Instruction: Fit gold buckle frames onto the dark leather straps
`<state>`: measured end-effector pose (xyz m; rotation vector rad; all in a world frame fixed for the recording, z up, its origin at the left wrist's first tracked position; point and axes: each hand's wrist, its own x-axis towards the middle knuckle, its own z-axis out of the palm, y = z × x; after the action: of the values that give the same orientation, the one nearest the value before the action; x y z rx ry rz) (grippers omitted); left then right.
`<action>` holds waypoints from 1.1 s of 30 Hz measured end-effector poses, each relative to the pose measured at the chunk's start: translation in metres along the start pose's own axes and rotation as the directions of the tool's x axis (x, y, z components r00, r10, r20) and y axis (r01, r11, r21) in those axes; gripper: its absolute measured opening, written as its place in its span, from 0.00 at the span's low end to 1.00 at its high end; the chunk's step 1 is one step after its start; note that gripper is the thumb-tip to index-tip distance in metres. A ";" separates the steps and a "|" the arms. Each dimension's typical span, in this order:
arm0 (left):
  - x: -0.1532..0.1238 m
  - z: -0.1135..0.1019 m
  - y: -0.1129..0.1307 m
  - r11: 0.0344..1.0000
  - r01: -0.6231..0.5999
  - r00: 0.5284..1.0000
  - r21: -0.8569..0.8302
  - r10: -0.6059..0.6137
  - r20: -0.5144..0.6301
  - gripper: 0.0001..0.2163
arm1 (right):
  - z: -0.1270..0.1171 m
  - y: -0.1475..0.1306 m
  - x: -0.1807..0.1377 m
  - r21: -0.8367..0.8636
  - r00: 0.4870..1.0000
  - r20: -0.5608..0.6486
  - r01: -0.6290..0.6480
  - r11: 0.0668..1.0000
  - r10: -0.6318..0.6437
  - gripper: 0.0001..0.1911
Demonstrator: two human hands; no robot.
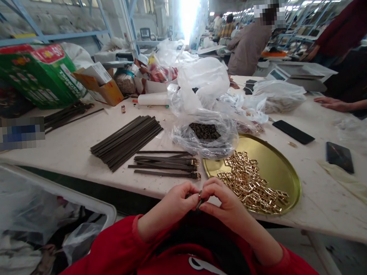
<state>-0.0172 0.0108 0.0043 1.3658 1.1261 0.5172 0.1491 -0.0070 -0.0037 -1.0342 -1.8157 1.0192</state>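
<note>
My left hand and my right hand meet close to my chest, just below the table edge. Both are pinched together on a thin dark strap end with a small metal piece on it; its details are too small to make out. Straight ahead lies a short stack of dark straps with gold buckles fitted. A round gold tray holding several loose gold buckles sits right of my hands. A larger pile of plain dark straps lies further left.
A plastic bag of small dark parts sits behind the tray. Two dark phones lie at right, near another person's hand. Boxes and bags crowd the far side. A bin with plastic bags stands at my left.
</note>
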 end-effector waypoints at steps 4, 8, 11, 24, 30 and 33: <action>-0.002 0.002 0.002 0.995 0.048 0.996 -0.092 -0.040 0.084 0.07 | -0.004 -0.003 -0.005 -0.118 0.996 0.072 0.058 0.991 -0.050 0.04; -0.004 0.004 0.003 0.995 0.081 0.993 -0.062 -0.075 0.090 0.07 | -0.004 -0.005 -0.008 -0.142 0.993 0.112 0.054 0.988 -0.038 0.03; -0.005 0.004 0.001 0.993 0.111 0.989 -0.029 -0.107 0.100 0.07 | -0.004 -0.003 -0.009 -0.074 0.995 0.102 0.028 0.997 -0.021 0.06; -0.006 0.005 0.002 0.982 0.183 0.977 -0.048 -0.176 0.121 0.08 | -0.001 0.010 -0.014 0.221 0.966 0.050 -0.257 0.941 0.252 0.05; -0.003 0.003 0.007 0.999 0.028 0.997 0.045 -0.032 0.077 0.08 | 0.003 0.016 -0.010 0.299 0.949 -0.014 -0.296 0.907 0.314 0.05; -0.003 0.006 0.009 0.999 -0.025 0.998 0.049 0.022 0.056 0.09 | 0.006 0.013 -0.009 0.252 0.942 -0.103 -0.286 0.925 0.319 0.05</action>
<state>-0.0111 0.0071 0.0130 1.4292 1.0851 0.4685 0.1499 -0.0120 -0.0197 -1.2313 -1.4068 1.2753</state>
